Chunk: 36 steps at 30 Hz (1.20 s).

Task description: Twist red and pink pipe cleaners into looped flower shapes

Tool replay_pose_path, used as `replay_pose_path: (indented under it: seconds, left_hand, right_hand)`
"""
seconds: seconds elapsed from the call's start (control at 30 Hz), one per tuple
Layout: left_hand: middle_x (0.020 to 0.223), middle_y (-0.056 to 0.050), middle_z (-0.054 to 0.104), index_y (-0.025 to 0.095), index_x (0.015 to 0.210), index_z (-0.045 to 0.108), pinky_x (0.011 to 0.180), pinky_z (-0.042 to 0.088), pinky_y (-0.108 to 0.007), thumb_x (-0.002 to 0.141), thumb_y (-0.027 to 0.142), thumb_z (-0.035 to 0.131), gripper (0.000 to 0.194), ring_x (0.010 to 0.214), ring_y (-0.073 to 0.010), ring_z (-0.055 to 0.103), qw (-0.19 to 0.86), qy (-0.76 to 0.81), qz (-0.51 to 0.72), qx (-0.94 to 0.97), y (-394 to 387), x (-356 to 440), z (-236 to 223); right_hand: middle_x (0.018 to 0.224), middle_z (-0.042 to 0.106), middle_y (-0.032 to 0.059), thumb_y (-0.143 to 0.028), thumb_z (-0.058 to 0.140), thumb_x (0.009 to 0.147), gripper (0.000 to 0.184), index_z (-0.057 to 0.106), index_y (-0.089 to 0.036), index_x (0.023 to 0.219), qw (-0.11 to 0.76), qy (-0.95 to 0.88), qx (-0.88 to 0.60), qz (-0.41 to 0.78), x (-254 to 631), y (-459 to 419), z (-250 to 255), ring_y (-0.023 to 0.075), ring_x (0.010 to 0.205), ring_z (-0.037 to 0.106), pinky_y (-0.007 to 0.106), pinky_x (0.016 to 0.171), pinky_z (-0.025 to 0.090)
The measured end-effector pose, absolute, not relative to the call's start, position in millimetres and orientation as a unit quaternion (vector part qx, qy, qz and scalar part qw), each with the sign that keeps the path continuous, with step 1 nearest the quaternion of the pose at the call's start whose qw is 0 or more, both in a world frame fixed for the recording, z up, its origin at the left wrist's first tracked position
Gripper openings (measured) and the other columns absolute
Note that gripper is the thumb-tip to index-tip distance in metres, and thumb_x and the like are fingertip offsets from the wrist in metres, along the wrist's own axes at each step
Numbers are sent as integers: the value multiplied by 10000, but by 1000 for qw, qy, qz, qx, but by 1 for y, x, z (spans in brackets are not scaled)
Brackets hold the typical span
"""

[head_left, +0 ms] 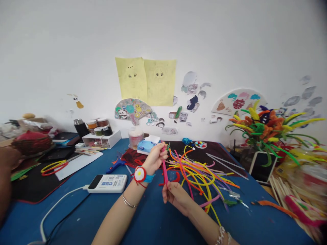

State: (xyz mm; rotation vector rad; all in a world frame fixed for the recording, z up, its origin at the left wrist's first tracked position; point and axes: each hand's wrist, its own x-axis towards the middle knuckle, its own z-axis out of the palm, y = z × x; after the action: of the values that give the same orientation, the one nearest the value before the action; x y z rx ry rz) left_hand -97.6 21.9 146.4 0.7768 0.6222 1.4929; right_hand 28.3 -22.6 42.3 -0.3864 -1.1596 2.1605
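Observation:
Pink pipe cleaners (165, 170) run between my two hands above the blue table. My left hand (156, 158) is closed round their upper end, a bit of green showing at the top. Lower down, my right hand (177, 196) pinches their bottom end between thumb and fingers. To the right lies a loose heap of yellow, orange, pink and purple pipe cleaners (201, 175). A curved red piece (176, 177) rests on the table just behind my right hand.
A white power bank (107, 183) with a cable lies at left, near a blue glue gun (115, 165). Behind my left hand stands a tissue pack (146, 146). A vase of pipe-cleaner flowers (260, 127) stands at right. Another person's arm (6, 180) shows at far left.

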Motion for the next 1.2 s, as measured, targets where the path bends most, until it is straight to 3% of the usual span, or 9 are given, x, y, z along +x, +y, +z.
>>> replay_pose_path:
  seconds: [0.27,0.47,0.57,0.67,0.73,0.83,0.93,1.0,1.2]
  left_hand:
    - [530,73,313,128,693,424,346,131,-142,750,196,519,130,363,1,206,614,291,642,355,29,-101,140]
    - [517,80,277,136,688,426,348,112,-147,754,228,495,133,362,-3,194,562,352,625,412,33,-106,138]
    - [490,89,256,142,672,431,346,95,-151,745,249,507,150,349,-6,177,551,378,607,431,35,-110,136]
    - [450,92,268,149,675,456,341,92,-160,732,293,526,170,333,-15,184,532,422,575,456,34,-111,135]
    - [429,84,302,149,680,494,347,140,-165,723,342,526,200,337,-27,224,476,481,512,529,32,-109,132]
    - [502,38,465,145,664,575,422,279,-177,666,412,563,267,434,-54,382,329,540,327,703,28,-101,123]
    - [662,-8,593,158,681,629,516,352,-196,584,433,625,292,591,-109,513,205,573,149,779,25,-89,104]
    - [760,-38,622,168,737,637,576,381,-214,544,406,659,307,698,-157,555,127,622,93,767,26,-81,91]
    - [717,-77,626,164,666,626,579,403,-248,519,183,645,149,687,-203,584,108,648,54,752,29,-75,72]
  right_hand:
    - [501,540,6,-391,636,698,306,597,-104,601,345,-460,-172,800,29,-19,43,74,432,488,206,454,379]
    - [509,536,4,-513,534,731,428,612,-99,660,314,-518,-227,763,28,-6,32,72,427,481,216,463,382]
    - [496,548,16,-532,486,747,482,622,-88,617,226,-619,-246,710,42,8,35,63,420,467,200,457,371]
    - [585,604,32,-462,557,717,385,662,-93,688,30,-732,-193,652,66,20,47,69,493,506,182,495,389]
    - [640,623,39,-442,558,717,361,674,-101,738,-45,-763,-167,622,81,26,56,80,551,536,183,540,411]
    - [685,637,50,-440,526,738,366,680,-109,775,-81,-788,-164,588,96,34,61,99,621,573,185,591,424]
    - [668,637,50,-434,504,750,368,682,-113,783,-54,-816,-214,534,103,45,55,104,586,566,188,566,425]
    - [618,625,45,-431,482,759,377,683,-111,755,0,-837,-278,471,106,54,48,101,528,537,189,516,408]
    - [578,608,27,-366,461,768,320,680,-134,744,196,-839,-391,324,116,78,31,111,499,498,217,491,364]
